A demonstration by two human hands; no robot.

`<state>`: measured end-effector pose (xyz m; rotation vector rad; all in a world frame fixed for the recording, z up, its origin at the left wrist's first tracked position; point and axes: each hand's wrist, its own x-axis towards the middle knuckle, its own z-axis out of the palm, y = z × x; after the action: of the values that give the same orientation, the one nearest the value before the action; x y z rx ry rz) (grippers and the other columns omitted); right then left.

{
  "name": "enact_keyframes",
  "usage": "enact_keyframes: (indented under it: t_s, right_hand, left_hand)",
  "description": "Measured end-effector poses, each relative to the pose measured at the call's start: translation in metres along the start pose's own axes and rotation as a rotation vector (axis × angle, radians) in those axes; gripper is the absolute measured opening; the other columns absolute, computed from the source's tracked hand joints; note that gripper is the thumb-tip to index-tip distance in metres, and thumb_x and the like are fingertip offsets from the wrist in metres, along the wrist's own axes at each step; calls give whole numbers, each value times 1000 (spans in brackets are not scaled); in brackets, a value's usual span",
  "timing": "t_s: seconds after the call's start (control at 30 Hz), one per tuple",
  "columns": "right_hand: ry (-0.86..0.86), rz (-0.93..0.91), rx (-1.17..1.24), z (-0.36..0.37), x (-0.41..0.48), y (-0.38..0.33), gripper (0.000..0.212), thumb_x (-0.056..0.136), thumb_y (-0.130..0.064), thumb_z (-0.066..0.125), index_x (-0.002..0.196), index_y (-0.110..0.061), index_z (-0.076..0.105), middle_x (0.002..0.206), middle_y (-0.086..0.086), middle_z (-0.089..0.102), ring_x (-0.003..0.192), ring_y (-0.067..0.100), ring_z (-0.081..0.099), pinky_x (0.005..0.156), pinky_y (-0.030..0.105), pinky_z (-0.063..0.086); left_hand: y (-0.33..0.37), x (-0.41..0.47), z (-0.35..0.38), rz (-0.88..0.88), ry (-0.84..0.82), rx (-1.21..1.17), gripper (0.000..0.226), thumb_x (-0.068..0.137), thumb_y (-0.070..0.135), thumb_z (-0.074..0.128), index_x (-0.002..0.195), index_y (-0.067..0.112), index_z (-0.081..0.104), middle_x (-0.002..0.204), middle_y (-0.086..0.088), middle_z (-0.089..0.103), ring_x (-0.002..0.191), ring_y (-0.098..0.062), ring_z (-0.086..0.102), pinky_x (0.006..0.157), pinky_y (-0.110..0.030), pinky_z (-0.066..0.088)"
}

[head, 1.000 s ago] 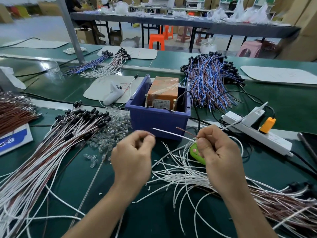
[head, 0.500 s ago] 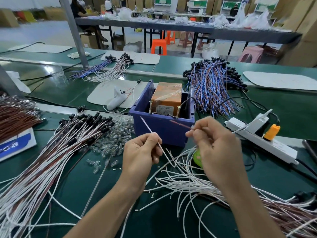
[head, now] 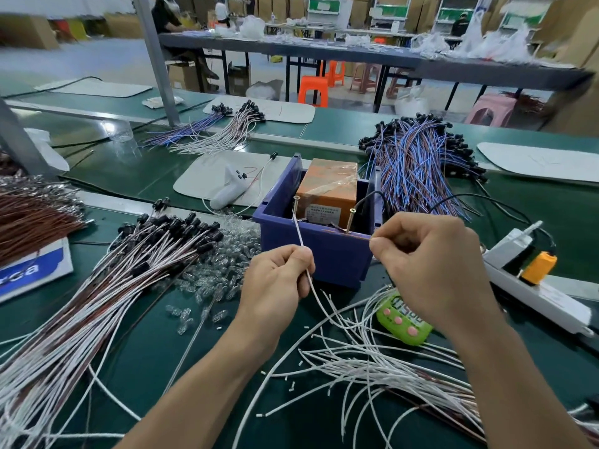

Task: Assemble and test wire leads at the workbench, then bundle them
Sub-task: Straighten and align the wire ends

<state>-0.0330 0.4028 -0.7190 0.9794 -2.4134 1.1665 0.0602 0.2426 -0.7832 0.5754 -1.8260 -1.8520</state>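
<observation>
The left hand [head: 278,286] is closed narrow, its thumb and forefinger pinching one white wire [head: 299,234]. From the hand this wire goes up toward 12 o'clock. Its tip reaches the left screw [head: 296,199], which stands at the front rim of the blue bin [head: 324,264]; whether it really touches the screw, I cannot tell. The right hand [head: 431,270], at 3 o'clock from the left one, is also curled. It pinches a thin brown wire [head: 353,235] that lies along the bin rim near the right screw [head: 351,215]. Inside the bin sits an orange box [head: 327,186]. At 6 o'clock from the hands, loose white wires [head: 372,361] spread over the green bench [head: 324,429]. A green timer [head: 402,322] lies just under the right hand. At 9 o'clock from the bin are clear bulbs [head: 220,273] and a big pile of black-capped leads [head: 129,277]. At 3 o'clock from the bin lies a white power strip [head: 544,296].
</observation>
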Motion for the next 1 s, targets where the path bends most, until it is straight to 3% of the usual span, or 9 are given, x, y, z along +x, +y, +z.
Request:
enact_keyframes:
  t_s: [0.57, 0.7, 1.0]
  right_hand:
    - [51, 26, -27, 3, 3, 9, 18, 83, -15, 76, 68, -23, 71, 51, -15, 62, 54, 1, 61, 52, 8, 42]
    - [64, 34, -38, 4, 3, 10, 20, 83, -15, 75, 66, -24, 69, 62, -21, 65, 54, 1, 60, 51, 6, 40]
    - [55, 32, -22, 5, 3, 12, 19, 85, -16, 77, 69, -25, 71, 66, -22, 66, 56, 2, 61, 52, 7, 41]
  left_hand:
    - [8, -3, -1, -46, -39, -90, 50, 105, 17, 54, 57, 23, 65, 51, 3, 49, 48, -8, 39, 46, -17, 28]
    - [8, -2, 0, -67, -30, -105, 50, 104, 15, 54, 56, 23, 65, 53, 2, 49, 49, -8, 39, 48, -19, 27]
    - [10, -3, -1, -78, -25, -111, 49, 104, 16, 55, 57, 24, 66, 55, 2, 50, 49, -7, 42, 47, -15, 31]
